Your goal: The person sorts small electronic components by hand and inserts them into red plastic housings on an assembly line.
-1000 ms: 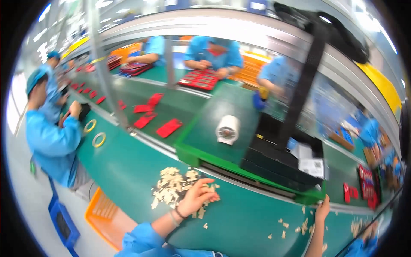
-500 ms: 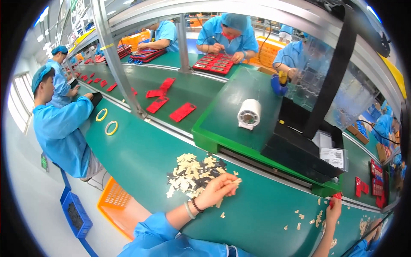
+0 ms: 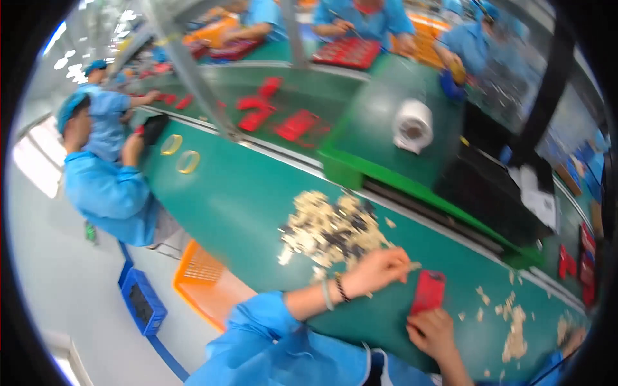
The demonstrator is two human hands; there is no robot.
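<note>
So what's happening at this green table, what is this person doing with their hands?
A person in a blue coat works at a green bench. Their left hand rests at the edge of a pile of small pale pieces and seems to pinch one. Their right hand touches the lower end of a flat red case lying on the bench. More pale pieces are scattered to the right. Other people in blue sit along the line, with red parts on the belt behind.

Left forearm in blue sleeve extended across body, wrist banded, left hand (image 3: 380, 269) fingers pinched together, right hand (image 3: 432, 331) low, fingers curled, knuckles upward
</note>
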